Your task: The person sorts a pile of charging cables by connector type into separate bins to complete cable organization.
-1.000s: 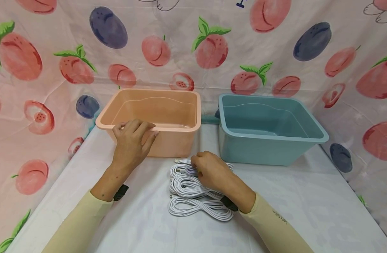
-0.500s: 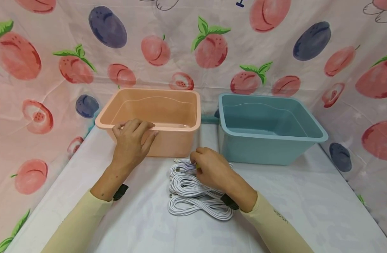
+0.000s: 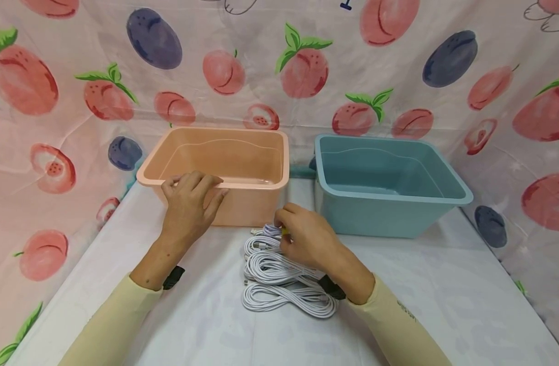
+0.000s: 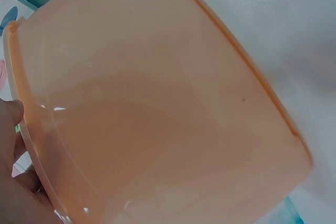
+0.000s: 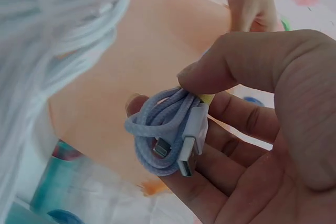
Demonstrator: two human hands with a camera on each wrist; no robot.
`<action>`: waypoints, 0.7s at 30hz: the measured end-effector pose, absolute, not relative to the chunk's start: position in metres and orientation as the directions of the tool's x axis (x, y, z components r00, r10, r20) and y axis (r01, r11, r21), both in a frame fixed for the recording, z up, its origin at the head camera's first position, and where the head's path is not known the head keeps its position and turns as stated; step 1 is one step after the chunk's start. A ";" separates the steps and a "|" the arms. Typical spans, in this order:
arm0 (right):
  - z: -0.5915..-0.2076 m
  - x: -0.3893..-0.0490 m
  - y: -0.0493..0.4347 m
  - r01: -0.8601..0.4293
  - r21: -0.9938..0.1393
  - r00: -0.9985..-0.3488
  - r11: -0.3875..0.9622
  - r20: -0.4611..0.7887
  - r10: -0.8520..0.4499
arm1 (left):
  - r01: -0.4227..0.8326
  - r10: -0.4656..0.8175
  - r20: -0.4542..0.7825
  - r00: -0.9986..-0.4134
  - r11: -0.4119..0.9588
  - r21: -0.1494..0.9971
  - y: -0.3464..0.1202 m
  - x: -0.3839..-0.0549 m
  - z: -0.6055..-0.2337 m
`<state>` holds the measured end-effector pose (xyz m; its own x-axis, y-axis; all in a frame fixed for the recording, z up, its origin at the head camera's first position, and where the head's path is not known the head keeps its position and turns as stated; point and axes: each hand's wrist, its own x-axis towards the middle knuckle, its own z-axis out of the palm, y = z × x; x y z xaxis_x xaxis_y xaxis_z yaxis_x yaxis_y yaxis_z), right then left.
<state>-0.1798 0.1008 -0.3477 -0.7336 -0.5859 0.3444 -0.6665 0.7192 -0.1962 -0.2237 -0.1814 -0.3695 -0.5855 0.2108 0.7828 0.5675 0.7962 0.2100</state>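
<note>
A small coiled USB charging cable, pale lavender and braided, is pinched between the thumb and fingers of my right hand. Its metal plugs and a bit of yellow tie show in the right wrist view. This hand is just over the far end of a pile of coiled white cables, close to the bins. My left hand holds the front rim of the peach-coloured plastic bin, fingers over the edge and thumb outside. In the left wrist view the bin's outer wall fills most of the frame.
A teal bin stands to the right of the peach one, with a narrow gap between them. Both rest on a white-covered table. Behind them hangs a fruit-print cloth, which also runs down both sides.
My right hand has moved a little up and away from the white pile, bringing the lavender cable into clearer view. The left hand stays on the bin rim.
</note>
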 end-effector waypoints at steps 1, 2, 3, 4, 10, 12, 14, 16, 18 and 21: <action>-0.345 -0.180 0.101 -0.665 -0.201 -0.735 0.720 0.349 -0.581 | 0.567 0.211 0.783 -0.586 0.797 0.209 -0.181 -0.224 -0.370; -0.343 -0.180 0.101 -0.662 -0.207 -0.737 0.720 0.353 -0.576 | 0.567 0.212 0.782 -0.586 0.797 0.209 -0.181 -0.224 -0.370; -0.341 -0.180 0.101 -0.660 -0.211 -0.739 0.721 0.357 -0.572 | 0.567 0.211 0.782 -0.586 0.797 0.209 -0.182 -0.223 -0.370; -0.339 -0.179 0.102 -0.660 -0.214 -0.738 0.720 0.364 -0.568 | 0.566 0.211 0.782 -0.587 0.797 0.210 -0.182 -0.223 -0.370; -0.327 -0.178 0.104 -0.668 -0.234 -0.726 0.706 0.410 -0.551 | 0.566 0.209 0.782 -0.588 0.797 0.212 -0.182 -0.224 -0.370; -0.324 -0.178 0.105 -0.668 -0.244 -0.725 0.703 0.426 -0.541 | 0.567 0.210 0.783 -0.586 0.796 0.211 -0.182 -0.224 -0.370; -0.322 -0.178 0.106 -0.673 -0.257 -0.719 0.694 0.448 -0.531 | 0.568 0.211 0.783 -0.585 0.796 0.210 -0.181 -0.224 -0.371; -0.321 -0.178 0.107 -0.681 -0.266 -0.709 0.682 0.472 -0.524 | 0.569 0.212 0.784 -0.584 0.795 0.209 -0.181 -0.224 -0.371; -0.319 -0.178 0.107 -0.694 -0.270 -0.694 0.667 0.496 -0.522 | 0.570 0.210 0.785 -0.583 0.794 0.210 -0.181 -0.224 -0.371; -0.317 -0.180 0.107 -0.714 -0.275 -0.673 0.644 0.522 -0.523 | 0.571 0.208 0.784 -0.584 0.792 0.216 -0.181 -0.224 -0.371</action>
<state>-0.1799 0.1069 -0.3172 -0.6733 -0.5233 0.5224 -0.7139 0.6440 -0.2751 -0.2244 -0.1808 -0.3705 -0.5844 0.2078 0.7844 0.5715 0.7917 0.2159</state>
